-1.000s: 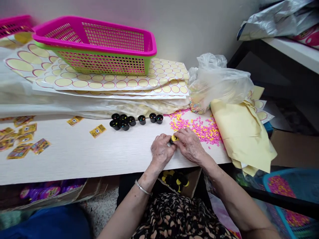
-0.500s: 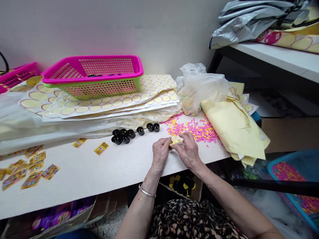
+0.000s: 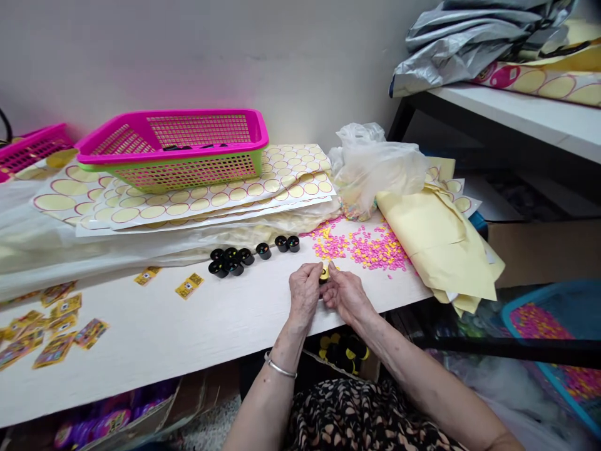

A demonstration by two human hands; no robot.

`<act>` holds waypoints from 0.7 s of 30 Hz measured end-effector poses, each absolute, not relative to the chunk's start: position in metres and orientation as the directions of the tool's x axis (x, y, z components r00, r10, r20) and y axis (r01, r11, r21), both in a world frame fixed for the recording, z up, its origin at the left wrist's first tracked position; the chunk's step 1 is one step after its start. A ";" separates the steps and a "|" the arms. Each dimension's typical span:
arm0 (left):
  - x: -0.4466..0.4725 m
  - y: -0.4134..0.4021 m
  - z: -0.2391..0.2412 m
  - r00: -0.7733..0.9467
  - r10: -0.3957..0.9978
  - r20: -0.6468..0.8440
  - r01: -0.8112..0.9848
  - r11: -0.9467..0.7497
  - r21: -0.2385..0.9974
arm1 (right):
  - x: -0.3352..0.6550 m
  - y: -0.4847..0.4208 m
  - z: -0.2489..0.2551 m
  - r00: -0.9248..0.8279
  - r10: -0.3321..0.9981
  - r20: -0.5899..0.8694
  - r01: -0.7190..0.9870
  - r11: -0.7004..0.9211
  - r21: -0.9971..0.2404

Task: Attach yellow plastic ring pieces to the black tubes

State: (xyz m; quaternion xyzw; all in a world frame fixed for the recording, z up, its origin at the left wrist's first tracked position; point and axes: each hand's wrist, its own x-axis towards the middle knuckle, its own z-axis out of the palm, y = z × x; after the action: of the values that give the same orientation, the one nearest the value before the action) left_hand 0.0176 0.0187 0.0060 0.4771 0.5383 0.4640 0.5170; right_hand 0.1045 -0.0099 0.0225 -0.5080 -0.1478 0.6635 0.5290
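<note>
Near the table's front edge, my left hand (image 3: 304, 289) is closed, pinching a small black cup with a yellow top (image 3: 323, 274) from the left. My right hand (image 3: 348, 294) meets it from the other side, thumb against the yellow top and fingers curled below. My fingers hide most of the cup's side. Just beyond my hands lie many tiny pink and yellow beads (image 3: 375, 247), spread loose on the table (image 3: 253, 319). Several black cups (image 3: 233, 266) with small coloured bits inside stand to the left.
A pink and green basket (image 3: 188, 169) rests on sticker sheets (image 3: 220, 200) at the back. Yellow printed cards (image 3: 190, 285) lie on the left. A plastic bag (image 3: 380, 166) and folded yellow paper (image 3: 441, 238) are at right. Under the table a box holds yellow-topped black cups (image 3: 345, 354).
My right hand's raised, spread fingers have curled in, and its thumb now presses beside the yellow top. My left hand keeps its pinch. The view has shifted slightly.
</note>
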 end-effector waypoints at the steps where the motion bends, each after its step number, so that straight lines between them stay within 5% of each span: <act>1: 0.018 0.019 0.006 -0.018 0.992 -0.122 0.023 0.122 0.992 | 0.104 -0.010 0.023 0.065 0.853 -0.518 -0.553 -0.401 -0.730; 9: 0.019 0.021 0.016 -0.046 0.952 -0.304 0.004 0.304 0.953 | 0.108 -0.005 0.021 0.029 0.866 -0.499 -0.480 -0.425 -0.767; 21: 0.005 0.040 0.019 0.232 0.907 -0.352 0.022 0.357 0.934 | 0.124 0.001 0.028 -0.132 0.831 -0.541 -0.362 -0.548 -0.754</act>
State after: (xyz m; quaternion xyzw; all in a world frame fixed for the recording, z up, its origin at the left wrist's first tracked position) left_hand 0.0052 0.0399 0.0192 0.4506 0.5153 0.3443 0.6426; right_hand 0.1244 0.0013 0.0281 -0.5106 -0.2296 0.7166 0.4161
